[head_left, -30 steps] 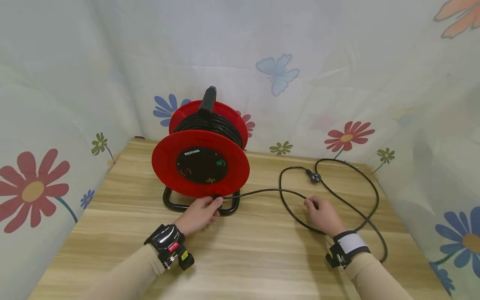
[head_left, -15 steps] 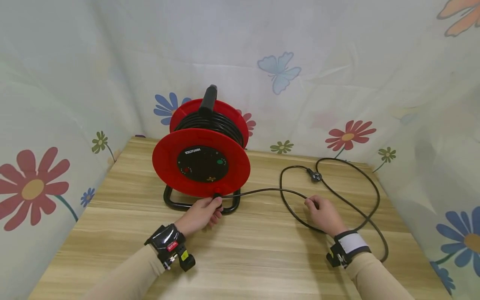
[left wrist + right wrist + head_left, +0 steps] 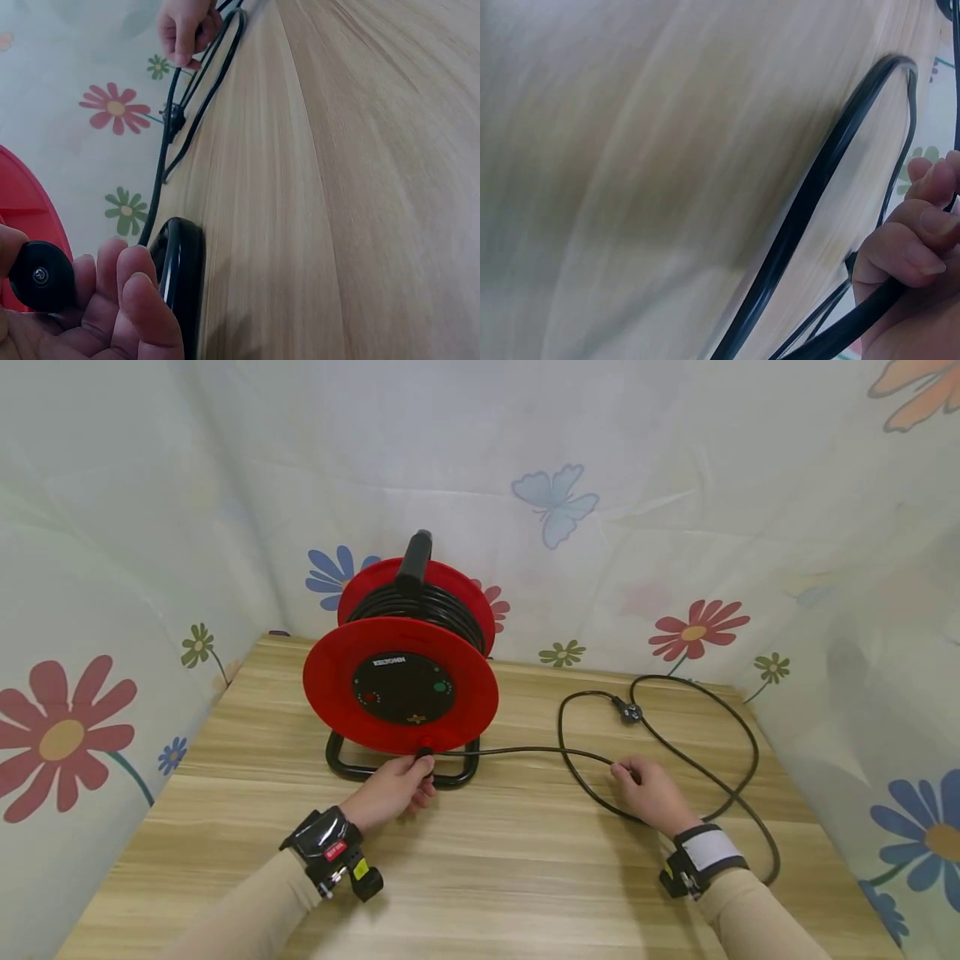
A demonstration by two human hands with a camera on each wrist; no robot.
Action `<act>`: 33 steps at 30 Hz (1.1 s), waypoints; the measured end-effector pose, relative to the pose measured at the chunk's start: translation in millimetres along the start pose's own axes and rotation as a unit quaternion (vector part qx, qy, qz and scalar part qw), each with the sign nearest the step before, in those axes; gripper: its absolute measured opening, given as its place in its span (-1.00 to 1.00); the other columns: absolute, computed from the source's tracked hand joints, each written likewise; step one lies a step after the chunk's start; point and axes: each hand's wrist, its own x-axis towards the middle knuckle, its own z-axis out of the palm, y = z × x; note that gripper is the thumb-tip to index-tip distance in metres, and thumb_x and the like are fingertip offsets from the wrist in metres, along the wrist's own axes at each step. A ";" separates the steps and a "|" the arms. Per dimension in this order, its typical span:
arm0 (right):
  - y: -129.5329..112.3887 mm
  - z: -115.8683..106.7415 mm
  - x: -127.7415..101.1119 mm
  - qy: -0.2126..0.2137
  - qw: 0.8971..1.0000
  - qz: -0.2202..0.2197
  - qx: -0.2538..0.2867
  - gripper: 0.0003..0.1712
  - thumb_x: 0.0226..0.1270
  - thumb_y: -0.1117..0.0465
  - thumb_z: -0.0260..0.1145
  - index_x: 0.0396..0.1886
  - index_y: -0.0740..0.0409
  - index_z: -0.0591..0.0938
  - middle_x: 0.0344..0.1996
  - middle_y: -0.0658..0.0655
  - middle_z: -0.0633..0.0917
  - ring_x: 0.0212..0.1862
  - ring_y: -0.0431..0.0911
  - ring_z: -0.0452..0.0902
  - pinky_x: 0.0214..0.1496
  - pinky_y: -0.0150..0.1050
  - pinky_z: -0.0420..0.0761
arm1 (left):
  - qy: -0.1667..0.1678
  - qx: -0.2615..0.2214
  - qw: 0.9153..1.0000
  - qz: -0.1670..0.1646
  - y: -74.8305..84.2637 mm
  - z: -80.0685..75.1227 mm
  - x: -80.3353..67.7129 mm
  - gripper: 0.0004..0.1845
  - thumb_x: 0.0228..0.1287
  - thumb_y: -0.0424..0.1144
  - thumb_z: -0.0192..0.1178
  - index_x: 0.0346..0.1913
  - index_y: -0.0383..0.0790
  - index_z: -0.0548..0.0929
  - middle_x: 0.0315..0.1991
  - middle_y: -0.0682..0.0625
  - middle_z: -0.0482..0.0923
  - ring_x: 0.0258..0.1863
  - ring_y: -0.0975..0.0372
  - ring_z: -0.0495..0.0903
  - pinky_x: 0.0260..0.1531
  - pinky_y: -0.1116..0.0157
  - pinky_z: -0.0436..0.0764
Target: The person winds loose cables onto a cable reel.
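From the head view, your left hand (image 3: 390, 791) pinches the knob (image 3: 424, 751) at the reel's (image 3: 401, 683) lower rim, near the table's (image 3: 487, 868) back edge. Your right hand (image 3: 651, 795) curls round the cord (image 3: 525, 749).

Left wrist view: fingers (image 3: 124, 289) curl around the knob (image 3: 41, 276).

Right wrist view: fingers (image 3: 907, 251) grip the cord (image 3: 810, 206).

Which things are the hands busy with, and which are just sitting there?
Busy with:
- knob on the red reel, pinched by the left hand
- black cable, held by the right hand

Just sitting there:
- plug at the cable's end
- flowered cloth
- table
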 end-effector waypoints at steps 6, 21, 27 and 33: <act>14.2 -13.4 -10.8 -0.028 0.999 0.030 0.000 -0.46 0.27 -0.23 -0.05 -0.32 0.14 0.54 -0.53 0.05 0.47 -0.51 -0.11 0.33 -0.51 -0.24 0.33 | 0.007 -0.006 1.000 -0.011 -4.9 -6.0 -1.3 -0.58 0.33 0.01 -0.10 -0.37 -0.33 0.47 -0.45 -0.10 0.54 -0.49 0.09 0.56 -0.48 0.20 0.54; 49.7 -62.2 -36.7 0.015 0.996 0.018 -0.082 -0.54 0.38 -0.07 -0.10 -0.26 0.20 0.55 -0.64 0.06 0.44 -0.64 -0.12 0.25 -0.60 -0.24 0.24 | 0.010 -0.011 1.000 -0.025 -13.1 -21.1 -7.2 -0.55 0.31 0.06 -0.10 -0.35 -0.32 0.47 -0.42 -0.12 0.54 -0.45 0.05 0.57 -0.45 0.20 0.54; 48.2 -66.4 -39.7 0.017 0.996 0.023 -0.087 -0.55 0.38 -0.07 -0.10 -0.21 0.19 0.52 -0.59 0.06 0.46 -0.58 -0.10 0.29 -0.55 -0.22 0.25 | 0.014 -0.017 0.999 -0.026 -14.2 -23.3 -8.3 -0.53 0.30 0.09 -0.10 -0.35 -0.34 0.47 -0.41 -0.15 0.54 -0.46 0.06 0.57 -0.45 0.20 0.54; 45.2 -62.0 -38.7 0.026 0.996 0.020 -0.085 -0.60 0.36 -0.06 -0.06 -0.29 0.17 0.51 -0.62 0.04 0.42 -0.57 -0.11 0.29 -0.54 -0.23 0.25 | 0.020 -0.021 0.999 -0.036 -17.9 -26.0 -7.9 -0.51 0.29 0.10 -0.09 -0.35 -0.33 0.50 -0.39 -0.16 0.55 -0.45 0.07 0.57 -0.45 0.20 0.55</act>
